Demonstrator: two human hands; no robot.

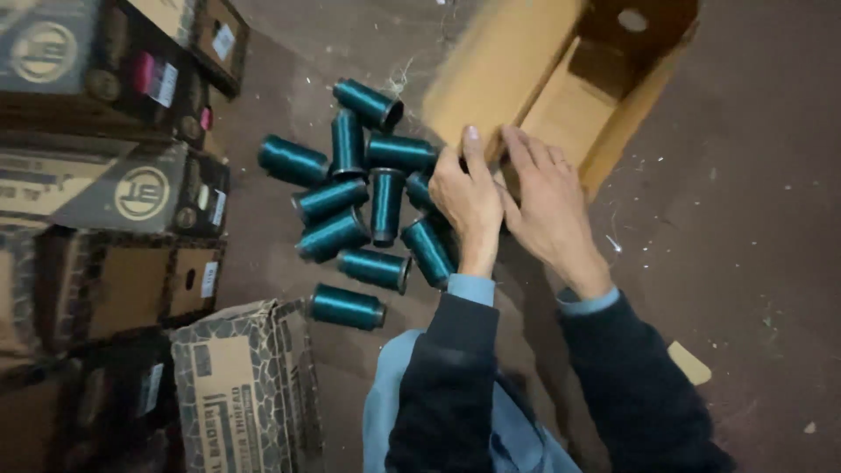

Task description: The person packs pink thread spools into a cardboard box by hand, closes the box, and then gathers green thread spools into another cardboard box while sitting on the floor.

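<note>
One head-worn camera looks steeply down at the floor (753, 219) from close above. Stacked cartons (114, 201) fill its left edge.

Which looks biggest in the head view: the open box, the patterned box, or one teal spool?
1. Open brown cardboard box.
2. Patterned cardboard box, though closer to the camera, so unsure.
3. Teal thread spool, clearly smallest.

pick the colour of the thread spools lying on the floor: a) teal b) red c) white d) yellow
a, the thread spools scattered on the floor beside the left hand are all dark teal, next to the open cardboard box.
</note>
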